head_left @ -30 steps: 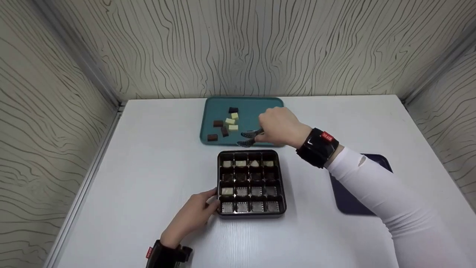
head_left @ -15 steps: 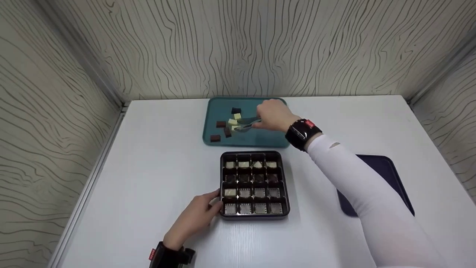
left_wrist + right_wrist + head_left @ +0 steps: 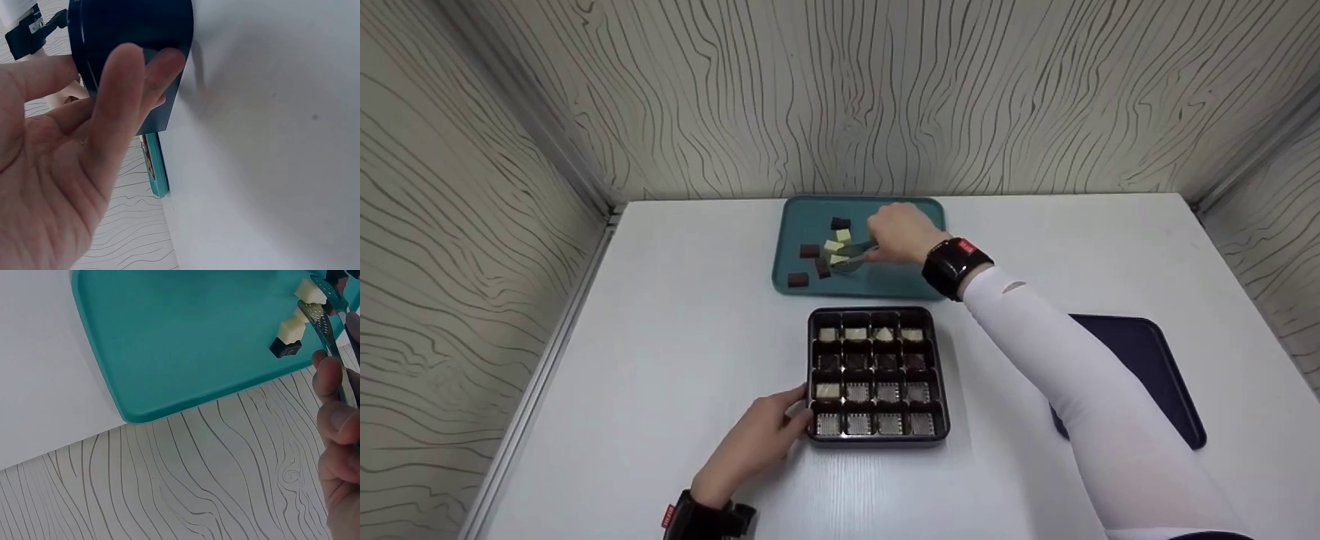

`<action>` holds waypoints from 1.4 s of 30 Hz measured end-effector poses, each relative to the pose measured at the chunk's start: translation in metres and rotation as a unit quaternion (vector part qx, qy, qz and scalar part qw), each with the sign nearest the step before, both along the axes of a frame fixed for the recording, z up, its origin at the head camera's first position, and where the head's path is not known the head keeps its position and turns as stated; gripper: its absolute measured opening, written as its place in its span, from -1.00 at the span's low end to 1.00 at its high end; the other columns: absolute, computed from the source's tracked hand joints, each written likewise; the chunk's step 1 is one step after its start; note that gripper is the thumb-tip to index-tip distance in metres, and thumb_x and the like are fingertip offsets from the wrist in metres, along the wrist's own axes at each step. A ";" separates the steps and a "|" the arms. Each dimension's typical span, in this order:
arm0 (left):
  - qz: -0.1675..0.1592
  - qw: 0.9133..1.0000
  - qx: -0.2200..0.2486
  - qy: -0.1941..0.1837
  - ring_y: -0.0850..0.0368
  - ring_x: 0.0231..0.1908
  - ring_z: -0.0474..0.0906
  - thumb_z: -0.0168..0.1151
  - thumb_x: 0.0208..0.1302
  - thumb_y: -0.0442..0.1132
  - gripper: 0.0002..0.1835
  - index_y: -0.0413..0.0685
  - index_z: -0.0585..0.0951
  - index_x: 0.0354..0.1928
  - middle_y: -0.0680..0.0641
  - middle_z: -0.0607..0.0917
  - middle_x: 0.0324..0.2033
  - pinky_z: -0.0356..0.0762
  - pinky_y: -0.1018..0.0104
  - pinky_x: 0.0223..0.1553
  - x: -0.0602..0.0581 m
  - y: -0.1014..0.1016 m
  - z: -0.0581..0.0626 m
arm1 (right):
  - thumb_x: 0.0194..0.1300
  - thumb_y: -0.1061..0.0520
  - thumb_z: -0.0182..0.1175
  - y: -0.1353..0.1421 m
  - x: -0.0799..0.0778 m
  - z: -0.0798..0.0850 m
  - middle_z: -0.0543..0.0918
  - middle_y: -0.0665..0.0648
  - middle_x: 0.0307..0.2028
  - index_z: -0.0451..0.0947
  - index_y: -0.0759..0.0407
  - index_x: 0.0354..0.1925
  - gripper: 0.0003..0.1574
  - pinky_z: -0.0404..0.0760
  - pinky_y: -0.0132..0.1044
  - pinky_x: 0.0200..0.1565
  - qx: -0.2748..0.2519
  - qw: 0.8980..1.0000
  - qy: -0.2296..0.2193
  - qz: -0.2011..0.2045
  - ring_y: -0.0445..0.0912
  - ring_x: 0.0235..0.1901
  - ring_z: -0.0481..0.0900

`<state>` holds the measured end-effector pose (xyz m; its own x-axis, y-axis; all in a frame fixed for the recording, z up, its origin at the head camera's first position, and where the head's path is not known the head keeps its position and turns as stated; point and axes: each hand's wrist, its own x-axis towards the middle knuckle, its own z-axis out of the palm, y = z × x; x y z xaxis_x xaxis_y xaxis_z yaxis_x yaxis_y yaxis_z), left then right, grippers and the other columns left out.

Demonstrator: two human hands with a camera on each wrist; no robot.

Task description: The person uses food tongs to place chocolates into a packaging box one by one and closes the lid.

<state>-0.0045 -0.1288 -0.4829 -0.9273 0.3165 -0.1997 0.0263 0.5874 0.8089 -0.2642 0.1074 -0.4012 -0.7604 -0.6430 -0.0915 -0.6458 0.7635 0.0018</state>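
Observation:
My right hand [image 3: 904, 232] grips a pair of metal tongs [image 3: 320, 319] with perforated tips. The tips straddle a white chocolate [image 3: 310, 291] on the teal tray [image 3: 900, 281] at the back. More white pieces and several brown chocolates [image 3: 809, 251] lie close by. My left hand [image 3: 757, 439] rests its fingertips on the left wall of a dark compartment box [image 3: 877, 444], fingers fairly straight in the left wrist view. White chocolates [image 3: 855, 335] fill the box's back row and dark ones [image 3: 856, 361] the second. One white piece [image 3: 829, 391] sits leftmost in the third row; other compartments show textured bottoms.
A dark blue tray [image 3: 1140, 352] lies at the right, partly under the right sleeve [image 3: 1057, 360]. The white table [image 3: 675, 315] ends at a wood-patterned wall [image 3: 720, 112] behind the teal tray, with side walls left and right.
My right hand has moved leftward and back over the teal tray, bringing the tongs from its front edge to the white chocolates. The left hand stays at the box.

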 end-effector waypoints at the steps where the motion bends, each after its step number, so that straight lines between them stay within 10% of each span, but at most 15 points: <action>1: -0.001 1.000 -0.002 0.003 0.21 -0.55 0.65 0.11 0.58 -0.15 -0.41 -0.42 0.41 0.46 -0.44 0.65 0.27 0.65 0.34 -0.32 0.000 0.000 0.000 | 0.38 -0.16 0.41 0.000 0.000 0.000 0.01 -0.09 -0.68 0.16 0.01 -0.71 -0.24 0.09 -0.30 -0.46 0.001 1.000 -0.004 -0.003 -0.18 -0.63 0.01; 11: -0.002 1.000 -0.009 0.008 0.30 -0.66 0.45 0.10 0.58 -0.14 -0.41 -0.42 0.42 0.45 -0.44 0.65 0.26 0.50 0.39 -0.42 -0.001 -0.001 0.000 | 0.39 -0.10 0.40 0.001 -0.002 0.006 0.15 -0.09 -0.72 0.40 0.09 -0.69 -0.37 0.14 -0.31 -0.47 -0.009 1.000 -0.027 -0.006 -0.17 -0.63 0.11; 19: -0.003 1.000 -0.001 -0.008 0.30 -0.69 0.41 0.10 0.58 -0.14 -0.39 -0.44 0.39 0.47 -0.17 0.71 -0.47 0.38 0.44 -0.64 -0.002 0.000 0.003 | 0.40 -0.09 0.39 0.011 0.013 0.025 0.11 -0.10 -0.74 0.51 0.11 -0.69 -0.41 0.04 -0.32 -0.51 -0.046 0.999 -0.026 -0.012 -0.19 -0.67 0.04; 28: 0.000 1.000 0.009 -0.011 0.28 -0.67 0.49 0.11 0.58 -0.13 -0.39 -0.44 0.38 0.47 -0.44 0.76 0.02 0.48 0.40 -0.62 -0.001 -0.001 0.004 | 0.39 -0.10 0.38 0.028 0.056 0.051 0.15 -0.11 -0.75 0.65 0.13 -0.64 -0.48 -0.02 -0.35 -0.52 -0.050 0.997 -0.038 0.038 -0.22 -0.69 0.05; 35: 0.003 1.000 0.003 -0.017 0.27 -0.68 0.48 0.12 0.58 -0.11 -0.38 -0.40 0.39 0.47 -0.21 0.78 -0.36 0.46 0.39 -0.63 -0.001 -0.001 0.005 | 0.35 -0.11 0.42 0.047 0.102 0.065 0.27 -0.10 -0.76 0.58 0.09 -0.69 -0.45 0.07 -0.38 -0.53 -0.049 0.994 -0.024 0.091 -0.23 -0.71 0.18; 42: 0.002 1.000 0.003 -0.020 0.26 -0.68 0.50 0.12 0.58 -0.11 -0.39 -0.41 0.39 0.48 -0.25 0.80 -0.32 0.47 0.38 -0.62 0.000 0.000 0.006 | 0.29 -0.14 0.46 0.056 0.136 0.070 0.19 -0.14 -0.75 0.42 0.02 -0.75 -0.38 0.06 -0.42 -0.54 -0.033 0.993 -0.017 0.115 -0.25 -0.71 0.15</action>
<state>-0.0048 -0.1286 -0.4773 -0.9204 0.3134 -0.2336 -0.0083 0.5820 0.8132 -0.1280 0.1630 -0.3308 -0.5897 -0.8049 -0.0664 -0.8021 0.5933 -0.0679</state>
